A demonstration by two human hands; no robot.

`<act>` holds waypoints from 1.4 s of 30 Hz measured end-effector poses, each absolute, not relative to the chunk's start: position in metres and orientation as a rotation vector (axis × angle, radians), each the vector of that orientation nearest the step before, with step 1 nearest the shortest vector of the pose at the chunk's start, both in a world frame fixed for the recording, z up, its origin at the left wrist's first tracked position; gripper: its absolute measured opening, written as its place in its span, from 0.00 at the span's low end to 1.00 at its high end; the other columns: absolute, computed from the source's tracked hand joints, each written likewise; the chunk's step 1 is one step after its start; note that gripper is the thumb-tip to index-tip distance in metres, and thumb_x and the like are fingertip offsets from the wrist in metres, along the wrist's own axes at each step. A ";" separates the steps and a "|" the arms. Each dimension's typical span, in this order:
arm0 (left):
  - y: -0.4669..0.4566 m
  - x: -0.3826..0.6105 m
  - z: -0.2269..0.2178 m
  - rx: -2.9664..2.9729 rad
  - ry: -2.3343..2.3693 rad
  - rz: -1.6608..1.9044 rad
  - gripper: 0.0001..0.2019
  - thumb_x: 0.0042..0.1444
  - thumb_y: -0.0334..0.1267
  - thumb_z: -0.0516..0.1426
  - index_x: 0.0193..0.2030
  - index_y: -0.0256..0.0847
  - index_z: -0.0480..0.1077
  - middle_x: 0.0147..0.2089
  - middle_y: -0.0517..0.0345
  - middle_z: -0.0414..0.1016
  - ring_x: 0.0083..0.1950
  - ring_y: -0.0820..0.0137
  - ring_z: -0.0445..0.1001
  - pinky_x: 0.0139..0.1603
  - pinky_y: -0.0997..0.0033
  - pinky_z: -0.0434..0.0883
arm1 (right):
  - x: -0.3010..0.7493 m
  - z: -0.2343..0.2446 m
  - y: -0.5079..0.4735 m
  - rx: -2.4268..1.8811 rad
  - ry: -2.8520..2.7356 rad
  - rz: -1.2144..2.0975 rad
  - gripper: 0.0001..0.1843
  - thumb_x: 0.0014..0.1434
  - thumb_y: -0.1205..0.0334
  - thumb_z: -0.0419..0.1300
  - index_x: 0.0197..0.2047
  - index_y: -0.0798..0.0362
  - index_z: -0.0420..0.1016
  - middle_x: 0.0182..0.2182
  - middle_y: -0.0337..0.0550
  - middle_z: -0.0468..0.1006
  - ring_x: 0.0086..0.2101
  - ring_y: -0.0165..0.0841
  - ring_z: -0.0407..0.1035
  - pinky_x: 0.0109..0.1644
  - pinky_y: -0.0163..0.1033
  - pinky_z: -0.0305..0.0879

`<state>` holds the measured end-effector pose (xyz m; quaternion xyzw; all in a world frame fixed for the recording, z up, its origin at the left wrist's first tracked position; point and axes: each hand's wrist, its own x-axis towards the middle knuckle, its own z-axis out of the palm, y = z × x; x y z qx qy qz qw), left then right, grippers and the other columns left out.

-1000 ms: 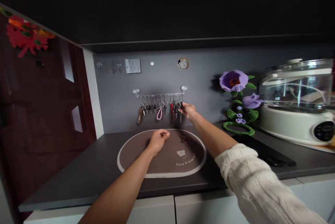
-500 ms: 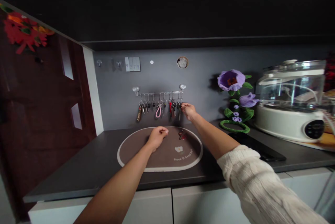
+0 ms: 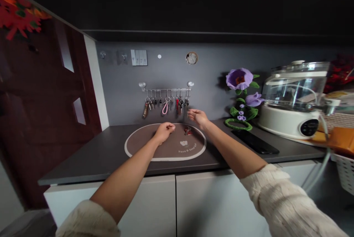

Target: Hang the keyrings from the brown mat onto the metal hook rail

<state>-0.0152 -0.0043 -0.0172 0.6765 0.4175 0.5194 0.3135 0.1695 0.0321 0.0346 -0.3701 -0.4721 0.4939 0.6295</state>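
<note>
My right hand is beside the rightmost bunch of keys, its fingers stretched toward the bunch and slightly apart. Whether a fingertip still touches a key is hard to see. Several key rings, one with a pink strap and one with a brown tag, hang from a clear hook rail on the wall. Over the oval brown mat my left hand is closed, fingers curled, with nothing showing in it. Red-and-metal keys lie on the mat.
Right of my right hand stand a purple artificial flower with a green base, a black phone and a white appliance with a glass top. A dark shelf overhangs the counter. A dark red door is at left.
My right hand has eased away from the rightmost keys and down a little, its fingers straightening. My left hand stays over the mat. The whole view has shifted.
</note>
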 end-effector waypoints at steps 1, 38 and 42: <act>-0.004 -0.015 -0.017 1.788 1.097 1.365 0.09 0.43 0.39 0.56 0.30 0.35 0.69 0.26 0.58 0.69 0.28 0.75 0.64 0.33 0.74 0.62 | 0.170 0.032 0.027 -0.864 -1.108 1.134 0.05 0.47 0.74 0.56 0.29 0.56 0.69 0.25 0.41 0.73 0.23 0.23 0.66 0.28 0.28 0.63; -0.015 -0.013 -0.011 2.021 1.248 1.201 0.08 0.46 0.34 0.54 0.33 0.33 0.70 0.30 0.56 0.71 0.31 0.75 0.65 0.37 0.73 0.63 | 0.176 -0.007 0.025 -1.022 -1.831 0.815 0.10 0.47 0.57 0.57 0.25 0.57 0.68 0.19 0.37 0.71 0.21 0.23 0.60 0.29 0.31 0.59; -0.014 -0.012 -0.012 1.992 1.237 1.228 0.07 0.46 0.34 0.55 0.32 0.34 0.70 0.30 0.56 0.71 0.31 0.75 0.66 0.37 0.73 0.63 | 0.173 -0.006 0.021 -0.899 -1.696 1.024 0.10 0.46 0.57 0.59 0.25 0.56 0.66 0.22 0.38 0.71 0.23 0.24 0.63 0.31 0.32 0.62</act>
